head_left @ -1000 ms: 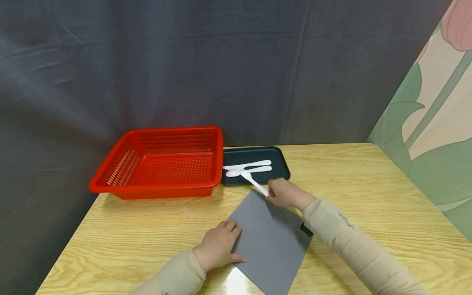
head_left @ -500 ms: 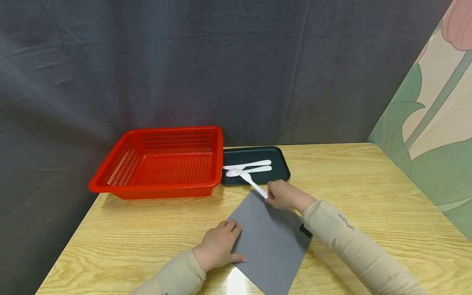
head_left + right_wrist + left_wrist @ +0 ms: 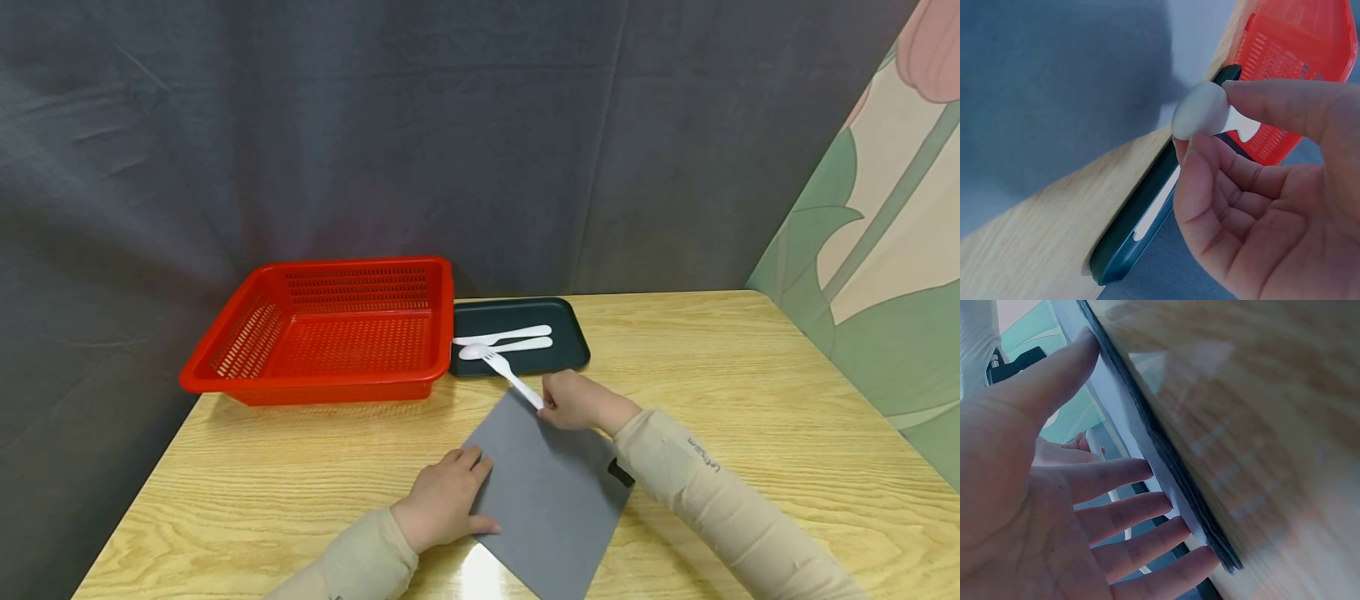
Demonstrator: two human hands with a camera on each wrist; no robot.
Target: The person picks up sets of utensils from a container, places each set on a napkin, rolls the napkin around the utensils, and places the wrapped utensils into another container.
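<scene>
the right hand (image 3: 573,400) pinches the white fork (image 3: 517,383) over the front edge of the tray (image 3: 517,313), near the back edge of the desk (image 3: 720,367). the left hand (image 3: 442,504) touches the gray mat (image 3: 555,508), fingers straight. a loose pinch might drop the fork.

Our right hand (image 3: 1279,212) pinches a white, round-ended plastic utensil (image 3: 1200,112) | we see — beyond it — a dark-green, raised-rim tray (image 3: 1119,242) bearing a slim white handle (image 3: 1155,206) | red perforated plastic basket (image 3: 1322,50) behind

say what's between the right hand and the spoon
In the head view, the white fork in the right hand spans it, over a corner of the grey pad, wood tabletop and the tray's near rim.
</scene>
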